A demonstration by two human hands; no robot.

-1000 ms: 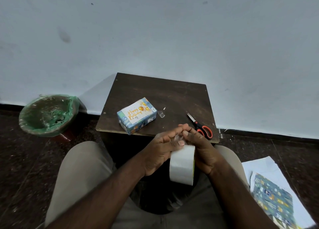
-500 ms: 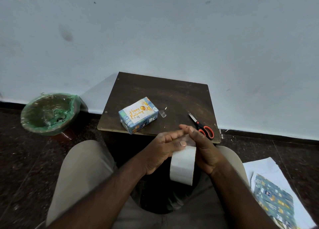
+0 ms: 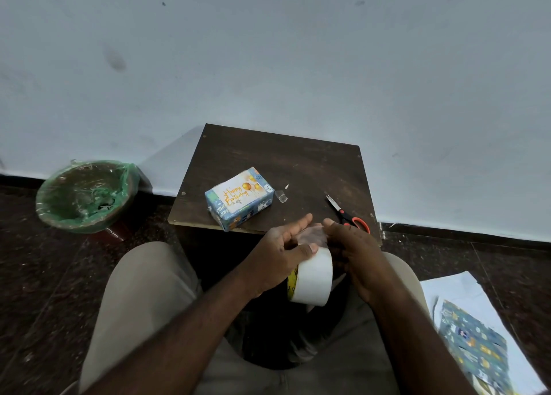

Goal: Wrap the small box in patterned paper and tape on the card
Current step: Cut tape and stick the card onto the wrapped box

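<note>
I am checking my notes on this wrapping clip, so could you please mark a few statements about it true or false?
1. The box lies on the table with a card on top. True.
2. The left hand and right hand hold the tape roll. True.
3. The scissors are in the right hand. False: they lie on the table, right of the box.
4. The bin stands on the table. False: it is on the floor, left of the table.
5. Patterned paper lies on the floor at the right. True.
</note>
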